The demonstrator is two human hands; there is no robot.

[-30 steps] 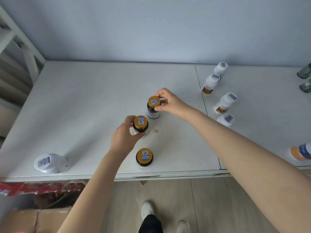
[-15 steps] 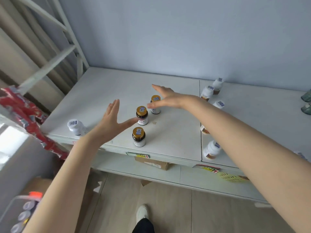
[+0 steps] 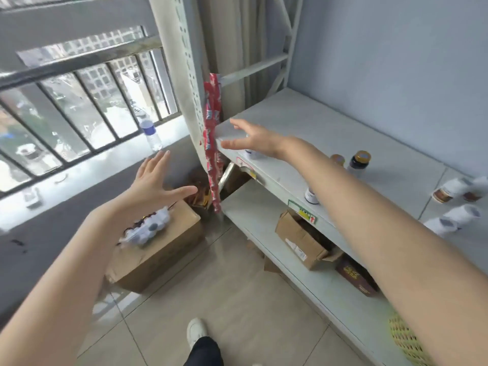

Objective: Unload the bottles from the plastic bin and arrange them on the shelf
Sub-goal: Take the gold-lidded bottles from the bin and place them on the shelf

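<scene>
Head view, looking down-left, shelf point(image 3: 303, 143) near

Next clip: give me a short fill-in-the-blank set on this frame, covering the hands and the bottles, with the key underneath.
1. The left hand and the right hand both have spread fingers and hold ____.
2. The dark bottle with the gold cap stands ____ on the shelf.
3. The plastic bin of bottles rests on top of a cardboard ____ that stands on the floor.

Missing words: nothing; upright; box
</scene>
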